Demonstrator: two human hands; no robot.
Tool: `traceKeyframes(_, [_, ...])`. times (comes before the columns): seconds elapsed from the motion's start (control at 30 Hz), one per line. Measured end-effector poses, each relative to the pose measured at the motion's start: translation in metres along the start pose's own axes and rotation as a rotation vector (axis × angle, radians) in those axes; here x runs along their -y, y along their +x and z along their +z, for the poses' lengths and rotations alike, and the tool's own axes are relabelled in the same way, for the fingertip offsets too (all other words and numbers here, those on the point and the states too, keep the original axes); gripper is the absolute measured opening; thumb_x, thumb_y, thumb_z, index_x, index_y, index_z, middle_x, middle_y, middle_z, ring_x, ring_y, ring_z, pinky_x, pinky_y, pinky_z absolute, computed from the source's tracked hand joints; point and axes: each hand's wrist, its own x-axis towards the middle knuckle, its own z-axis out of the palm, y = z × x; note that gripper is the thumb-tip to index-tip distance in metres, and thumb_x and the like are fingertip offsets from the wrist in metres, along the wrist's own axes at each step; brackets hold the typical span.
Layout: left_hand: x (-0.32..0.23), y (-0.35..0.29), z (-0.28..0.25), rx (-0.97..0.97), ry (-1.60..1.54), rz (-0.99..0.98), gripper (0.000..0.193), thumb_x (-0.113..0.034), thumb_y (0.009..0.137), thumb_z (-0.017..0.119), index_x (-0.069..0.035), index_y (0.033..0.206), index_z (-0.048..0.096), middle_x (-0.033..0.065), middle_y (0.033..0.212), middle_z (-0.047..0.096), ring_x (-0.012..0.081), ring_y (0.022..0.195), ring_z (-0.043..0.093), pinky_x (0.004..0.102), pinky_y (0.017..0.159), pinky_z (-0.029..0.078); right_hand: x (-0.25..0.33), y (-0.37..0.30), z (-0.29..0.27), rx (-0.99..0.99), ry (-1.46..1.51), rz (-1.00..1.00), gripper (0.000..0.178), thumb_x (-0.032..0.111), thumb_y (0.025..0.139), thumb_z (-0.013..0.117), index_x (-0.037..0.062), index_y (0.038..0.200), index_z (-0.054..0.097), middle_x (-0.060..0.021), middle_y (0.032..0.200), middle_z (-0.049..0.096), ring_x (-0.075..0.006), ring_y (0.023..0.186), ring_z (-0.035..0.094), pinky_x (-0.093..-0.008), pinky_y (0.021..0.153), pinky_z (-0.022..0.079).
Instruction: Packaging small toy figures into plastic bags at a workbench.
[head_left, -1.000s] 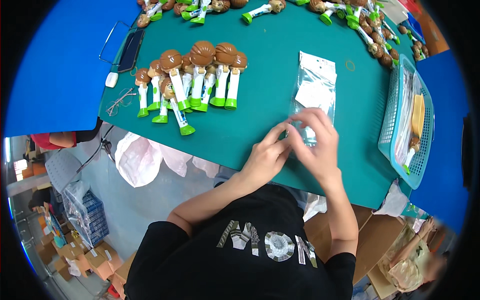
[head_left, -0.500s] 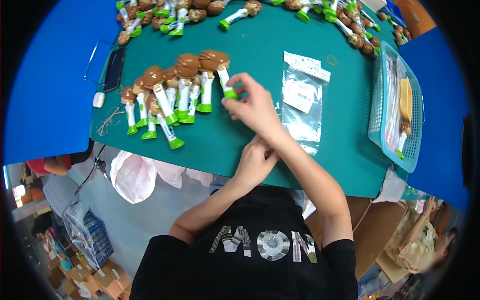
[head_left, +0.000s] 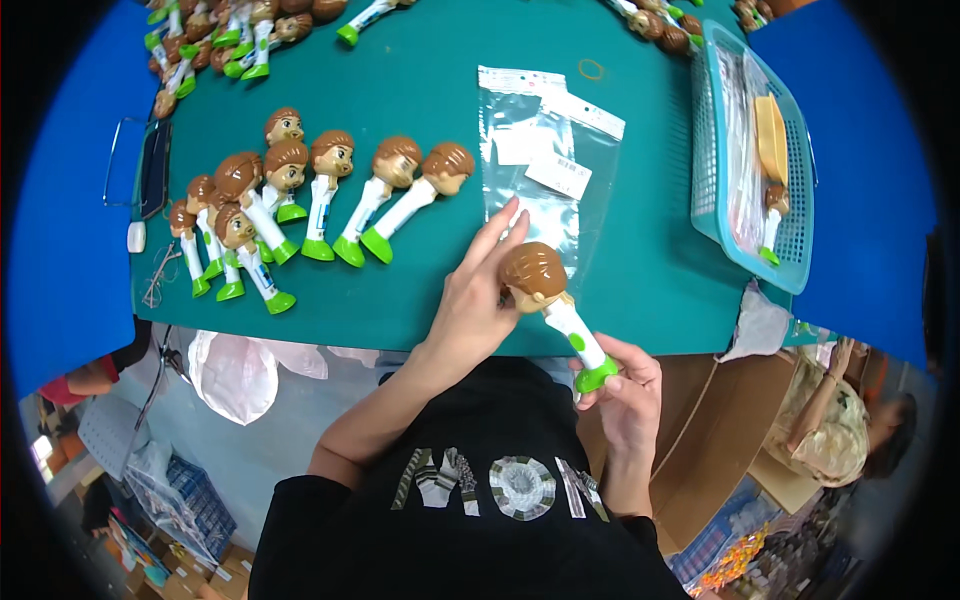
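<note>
A brown-haired toy figure (head_left: pixel 575 330) with a big head, white body and green base lies tilted between my hands, near the table's front edge. My right hand (head_left: pixel 632 388) pinches its green base between thumb and fingers. At the head end, my left hand (head_left: pixel 472 308) has its fingers stretched out and apart, right beside the brown head; the thumb is partly hidden. Just beyond my left fingertips lie two overlapping clear plastic bags (head_left: pixel 585 225) with white labels. Several similar figures (head_left: pixel 325 195) rest to the left on the green table.
A light blue basket (head_left: pixel 708 150) at the right holds plastic bags, a yellow tray (head_left: pixel 770 140) and one figure. More figures (head_left: pixel 230 40) are heaped at the far left. A dark phone (head_left: pixel 155 170) and glasses (head_left: pixel 160 277) lie near the left edge.
My right hand has drawn a figure from the group toward me and now grips its base. My hands have uncrossed. The grouped figures are spread and turned. A second bag shows.
</note>
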Motion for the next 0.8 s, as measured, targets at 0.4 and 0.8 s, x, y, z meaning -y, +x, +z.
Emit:
traceKeyframes(0.4, [-0.014,-0.011,0.019,0.055,-0.009,-0.011,0.062,0.009,0.078,0.055,-0.002,0.137,0.037,0.0151,0.144,0.033,0.0186,0.091,0.063,0.0258,0.067,0.053,-0.025,-0.001,0.015,-0.145,-0.818,-0.385,0.042,-0.006,0.078,0.065,-0.0048,0.119,0.056,-0.0135,0.102,0.063,-0.0105,0.076,0.063,-0.0211,0.066,0.051])
traceKeyframes(0.8, [-0.011,-0.034,0.023,0.074,-0.308,-0.173,0.06,0.007,0.079,0.056,0.001,0.135,0.037,0.0174,0.143,0.033,0.0219,0.089,0.063,0.026,0.064,0.052,-0.028,0.054,0.006,-0.291,-1.276,-0.833,0.043,0.01,0.063,0.081,0.0061,0.101,0.059,-0.0062,0.107,0.053,-0.0186,0.088,0.048,-0.0299,0.071,0.041])
